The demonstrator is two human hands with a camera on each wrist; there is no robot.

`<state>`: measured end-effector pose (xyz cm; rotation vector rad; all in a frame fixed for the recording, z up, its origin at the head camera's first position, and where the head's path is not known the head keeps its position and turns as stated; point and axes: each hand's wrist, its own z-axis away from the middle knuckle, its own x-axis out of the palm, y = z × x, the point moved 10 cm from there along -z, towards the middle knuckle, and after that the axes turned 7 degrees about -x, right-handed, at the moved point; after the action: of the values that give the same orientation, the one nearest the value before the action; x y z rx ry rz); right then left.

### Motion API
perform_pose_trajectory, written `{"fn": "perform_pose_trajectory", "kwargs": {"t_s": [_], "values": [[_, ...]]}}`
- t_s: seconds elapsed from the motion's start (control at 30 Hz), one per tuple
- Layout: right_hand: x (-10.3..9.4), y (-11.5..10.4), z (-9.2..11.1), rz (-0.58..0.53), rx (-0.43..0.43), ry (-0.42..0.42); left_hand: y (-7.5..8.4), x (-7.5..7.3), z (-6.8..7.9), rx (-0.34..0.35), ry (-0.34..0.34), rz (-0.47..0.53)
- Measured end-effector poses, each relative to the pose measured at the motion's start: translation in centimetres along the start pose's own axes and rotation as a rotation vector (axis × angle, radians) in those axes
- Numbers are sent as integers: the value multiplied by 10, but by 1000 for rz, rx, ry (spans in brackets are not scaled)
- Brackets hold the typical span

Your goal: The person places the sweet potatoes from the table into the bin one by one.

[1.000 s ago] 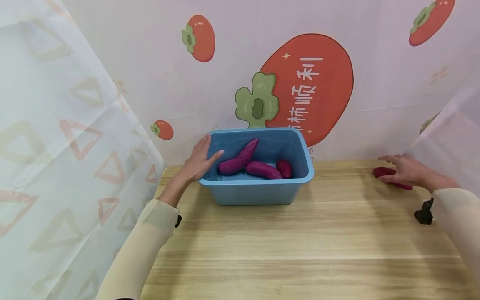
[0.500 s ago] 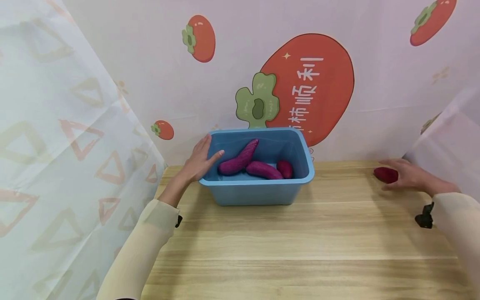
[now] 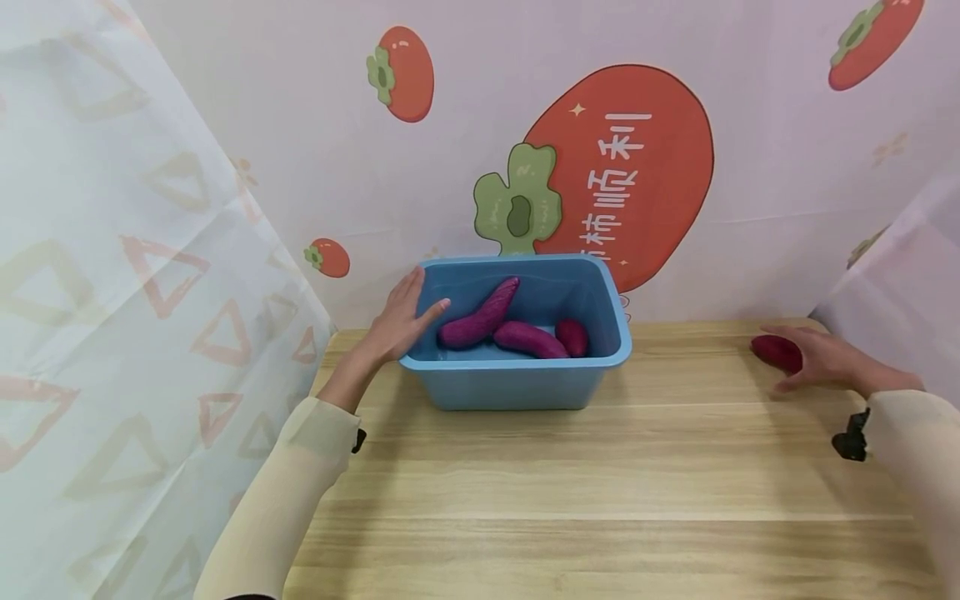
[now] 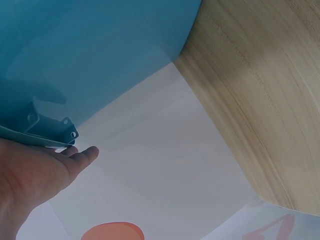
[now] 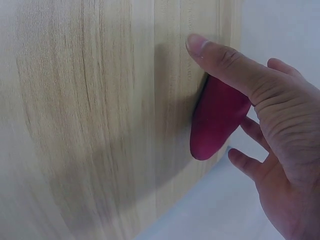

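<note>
In the head view, a blue plastic bin (image 3: 517, 387) stands on the table against the back wall. Inside lie purple eggplants: a curved one (image 3: 480, 318) at the left, one in the middle (image 3: 531, 340) and a rounder end (image 3: 572, 337) at the right. My left hand (image 3: 396, 327) rests on the bin's left rim, fingers straight and thumb over the inside. At the far right, my right hand (image 3: 821, 358) is spread over another eggplant (image 3: 774, 352) lying on the table. The right wrist view shows the thumb apart from the fingers, with the eggplant (image 5: 217, 120) between; part is hidden.
A wooden table (image 3: 570, 492) spreads in front of the bin and between it and the right hand. Patterned cloth walls (image 3: 315, 150) close in the back, left and right sides.
My right hand has come down over the eggplant at the right, its thumb shifting towards the table's front. That eggplant's far part is now covered. My left hand stays on the rim.
</note>
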<state>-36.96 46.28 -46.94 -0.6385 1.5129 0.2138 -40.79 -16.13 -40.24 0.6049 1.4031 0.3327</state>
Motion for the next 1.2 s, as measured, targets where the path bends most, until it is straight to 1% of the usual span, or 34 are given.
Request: {"fn": "perform_pose_trajectory", "kwargs": {"t_s": [0.3,0.5,0.6,0.73,0.83,0.9,1.07,1.2], "values": [[5,8,2,41,-23,23,2,1,1,-7,-6,9],[7,11,3,47,-10,24,1,1,0,-8,-5,10],[7,11,2,48,-9,34,0,1,-1,-6,-1,3],[5,8,1,77,-16,43,-2,2,-2,-8,1,-4],[5,5,-1,98,-10,24,-2,2,-1,-8,3,0],[6,5,-1,101,9,1,-2,2,-1,-7,4,2],[8,5,-3,98,65,-55,-1,2,-1,-8,4,0],[11,6,-4,81,89,-80,-1,2,-1,-10,3,-2]]}}
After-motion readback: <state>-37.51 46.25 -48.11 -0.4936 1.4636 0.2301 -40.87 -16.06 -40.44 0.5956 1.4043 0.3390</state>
